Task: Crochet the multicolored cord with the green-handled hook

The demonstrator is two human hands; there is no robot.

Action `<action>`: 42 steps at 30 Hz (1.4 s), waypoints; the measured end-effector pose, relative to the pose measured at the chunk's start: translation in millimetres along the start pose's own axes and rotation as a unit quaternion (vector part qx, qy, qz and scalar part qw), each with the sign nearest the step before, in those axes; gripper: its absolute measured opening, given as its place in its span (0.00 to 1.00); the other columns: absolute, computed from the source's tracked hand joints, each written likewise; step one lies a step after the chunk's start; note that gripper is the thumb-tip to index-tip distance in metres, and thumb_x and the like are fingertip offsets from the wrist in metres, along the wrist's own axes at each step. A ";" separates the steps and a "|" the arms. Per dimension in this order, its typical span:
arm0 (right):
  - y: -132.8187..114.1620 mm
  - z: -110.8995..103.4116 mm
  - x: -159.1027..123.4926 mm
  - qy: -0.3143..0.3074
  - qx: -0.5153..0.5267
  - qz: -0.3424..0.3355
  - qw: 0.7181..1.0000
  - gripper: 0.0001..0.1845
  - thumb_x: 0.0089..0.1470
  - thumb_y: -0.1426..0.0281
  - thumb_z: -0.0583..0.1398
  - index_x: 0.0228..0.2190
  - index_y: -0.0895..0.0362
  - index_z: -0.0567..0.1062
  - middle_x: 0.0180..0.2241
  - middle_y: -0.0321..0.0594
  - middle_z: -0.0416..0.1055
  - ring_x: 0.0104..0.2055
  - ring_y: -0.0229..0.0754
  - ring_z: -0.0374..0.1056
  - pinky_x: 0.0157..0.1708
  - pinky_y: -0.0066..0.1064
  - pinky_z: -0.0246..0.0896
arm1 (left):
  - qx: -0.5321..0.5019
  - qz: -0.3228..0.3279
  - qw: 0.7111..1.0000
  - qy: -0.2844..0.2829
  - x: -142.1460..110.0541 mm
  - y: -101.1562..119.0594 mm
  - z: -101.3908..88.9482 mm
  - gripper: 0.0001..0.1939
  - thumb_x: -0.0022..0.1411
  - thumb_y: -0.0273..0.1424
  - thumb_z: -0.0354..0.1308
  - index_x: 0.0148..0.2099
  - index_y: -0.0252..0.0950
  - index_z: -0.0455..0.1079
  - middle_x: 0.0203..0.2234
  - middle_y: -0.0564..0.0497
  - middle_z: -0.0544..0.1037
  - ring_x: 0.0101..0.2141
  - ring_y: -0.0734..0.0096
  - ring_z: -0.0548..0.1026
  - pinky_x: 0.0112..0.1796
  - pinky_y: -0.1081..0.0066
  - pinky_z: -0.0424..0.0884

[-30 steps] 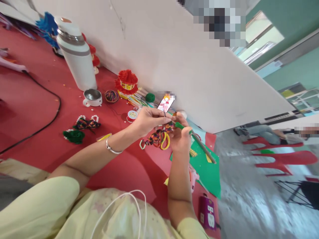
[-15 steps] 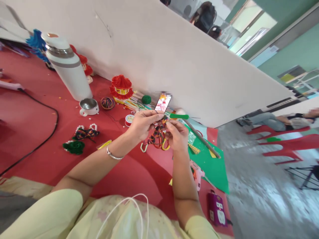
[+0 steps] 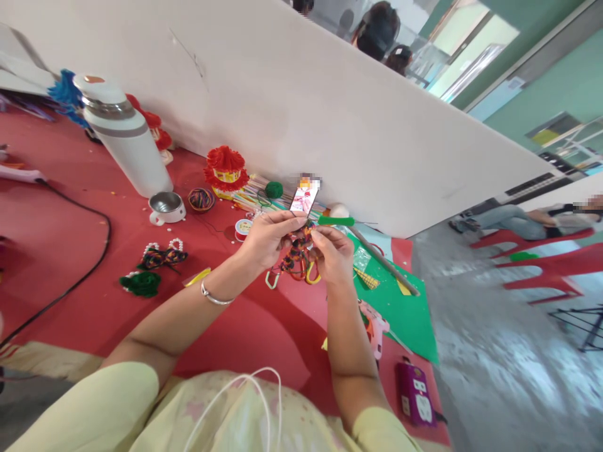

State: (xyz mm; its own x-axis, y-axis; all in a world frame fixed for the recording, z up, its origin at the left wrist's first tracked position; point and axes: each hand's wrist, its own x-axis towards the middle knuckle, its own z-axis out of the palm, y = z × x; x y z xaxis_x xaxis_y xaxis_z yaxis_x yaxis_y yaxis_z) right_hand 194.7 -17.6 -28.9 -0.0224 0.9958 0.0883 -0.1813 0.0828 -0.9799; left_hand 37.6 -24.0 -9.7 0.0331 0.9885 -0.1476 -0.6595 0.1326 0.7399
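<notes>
My left hand (image 3: 266, 240) is closed, thumb and fingers pinching a multicoloured crochet piece (image 3: 296, 252) from its left side. My right hand (image 3: 333, 252) is closed too, its thumb and forefinger pinching the same piece at the upper right. A crochet hook with a green handle (image 3: 336, 221) lies level just above the right fingers, its thin shaft pointing right; whether those fingers also grip it, I cannot tell. Below the piece show a pale green ring (image 3: 272, 280) and a yellow ring (image 3: 313, 273). Behind the hands a lit phone (image 3: 305, 196) leans by the white partition.
On the red table stand a white thermos (image 3: 127, 144), a steel-lined cup (image 3: 167, 207) and a yarn ball (image 3: 201, 199). Yarn bows with beads (image 3: 162, 256) lie left. A pink glue gun (image 3: 374, 329), a stick (image 3: 386, 263) and a purple power strip (image 3: 414, 395) are right.
My right hand has gone from loosely spread fingers with the hook slanting down to a pinch on the crochet piece, the hook now level. The camera view has shifted slightly.
</notes>
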 end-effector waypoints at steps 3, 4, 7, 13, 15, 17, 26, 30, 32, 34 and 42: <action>-0.9 0.5 -0.1 0.003 0.008 0.002 1.000 0.15 0.42 0.56 0.77 0.29 0.52 0.85 0.24 0.32 0.80 0.20 0.34 0.68 0.14 0.25 0.63 | -0.003 0.000 1.000 -0.002 0.9 -1.3 -0.7 0.15 0.42 0.33 0.82 0.33 0.33 0.85 0.23 0.52 0.79 0.22 0.79 0.72 0.19 0.80 0.61; -1.4 0.7 -0.1 0.004 0.011 0.004 1.000 0.16 0.42 0.56 0.77 0.28 0.52 0.85 0.24 0.32 0.80 0.20 0.34 0.68 0.14 0.25 0.63 | -0.004 -0.001 1.000 -0.002 1.2 -1.9 -1.2 0.16 0.42 0.33 0.82 0.34 0.33 0.86 0.23 0.52 0.79 0.22 0.80 0.72 0.19 0.80 0.61; -2.5 1.2 0.3 0.003 0.014 0.001 1.000 0.16 0.42 0.56 0.77 0.28 0.52 0.85 0.23 0.31 0.79 0.19 0.33 0.67 0.14 0.25 0.62 | -0.005 0.001 1.000 -0.005 1.7 -3.5 -2.5 0.16 0.43 0.33 0.83 0.34 0.34 0.86 0.24 0.51 0.79 0.22 0.80 0.72 0.18 0.81 0.62; -1.7 0.7 0.9 0.007 0.009 0.004 1.000 0.16 0.42 0.56 0.77 0.29 0.52 0.85 0.24 0.32 0.80 0.20 0.34 0.68 0.14 0.25 0.61 | -0.004 0.016 1.000 -0.010 0.3 -3.4 -0.8 0.14 0.43 0.33 0.82 0.33 0.35 0.86 0.24 0.51 0.80 0.23 0.80 0.73 0.19 0.81 0.63; -1.3 0.8 0.9 0.008 0.007 0.004 1.000 0.15 0.42 0.57 0.77 0.28 0.52 0.84 0.24 0.32 0.80 0.20 0.34 0.68 0.14 0.25 0.60 | -0.003 0.021 1.000 -0.008 -0.8 -2.6 0.8 0.13 0.43 0.32 0.82 0.33 0.35 0.86 0.24 0.51 0.80 0.23 0.79 0.73 0.19 0.80 0.63; -1.3 1.2 0.8 0.009 0.007 0.003 1.000 0.15 0.41 0.57 0.77 0.28 0.52 0.84 0.24 0.32 0.80 0.19 0.34 0.67 0.15 0.25 0.60 | -0.001 0.020 1.000 -0.006 -1.6 -1.8 1.9 0.14 0.43 0.32 0.82 0.33 0.35 0.86 0.23 0.51 0.80 0.23 0.79 0.73 0.19 0.80 0.62; -1.1 0.7 0.2 0.014 0.009 0.015 1.000 0.16 0.42 0.55 0.77 0.28 0.52 0.84 0.22 0.31 0.79 0.19 0.33 0.66 0.16 0.25 0.59 | -0.005 0.013 1.000 -0.014 -3.9 0.1 3.1 0.15 0.42 0.32 0.82 0.33 0.34 0.85 0.23 0.53 0.80 0.22 0.81 0.73 0.20 0.80 0.64; -0.2 -0.2 0.6 0.010 0.018 0.011 1.000 0.15 0.42 0.56 0.77 0.28 0.52 0.84 0.22 0.31 0.79 0.19 0.33 0.67 0.16 0.25 0.59 | 0.004 0.012 1.000 -0.011 -2.7 -1.4 2.5 0.14 0.43 0.33 0.81 0.33 0.34 0.85 0.23 0.52 0.80 0.22 0.80 0.74 0.19 0.81 0.63; -0.1 -0.4 0.8 0.009 0.017 0.013 1.000 0.15 0.42 0.57 0.77 0.27 0.52 0.84 0.23 0.31 0.80 0.19 0.33 0.66 0.16 0.25 0.60 | 0.009 0.012 1.000 -0.012 -2.0 -2.3 1.7 0.14 0.43 0.33 0.81 0.34 0.34 0.86 0.23 0.52 0.80 0.22 0.80 0.74 0.19 0.81 0.62; 0.0 -0.4 1.1 0.010 0.015 0.015 1.000 0.15 0.42 0.56 0.77 0.28 0.53 0.84 0.23 0.32 0.79 0.19 0.33 0.66 0.16 0.26 0.60 | 0.010 0.013 1.000 -0.014 -1.5 -2.9 0.8 0.15 0.43 0.33 0.81 0.34 0.34 0.86 0.23 0.52 0.80 0.22 0.80 0.74 0.18 0.81 0.60; -2.5 2.7 1.3 0.009 0.023 0.014 1.000 0.17 0.42 0.55 0.77 0.27 0.53 0.84 0.23 0.33 0.80 0.19 0.33 0.67 0.14 0.25 0.61 | 0.020 0.019 1.000 -0.011 -1.5 -3.4 0.7 0.14 0.44 0.34 0.81 0.34 0.34 0.86 0.23 0.51 0.80 0.23 0.79 0.73 0.18 0.80 0.61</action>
State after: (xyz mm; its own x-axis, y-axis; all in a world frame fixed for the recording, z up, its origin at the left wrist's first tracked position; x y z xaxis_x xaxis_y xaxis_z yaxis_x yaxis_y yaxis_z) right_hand 192.4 -16.6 -25.9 -0.0098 0.9983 0.0570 -0.2260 0.0533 -0.9727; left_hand 40.4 -25.9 -11.5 0.0248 0.9942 -0.1043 -0.6295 0.0966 0.7710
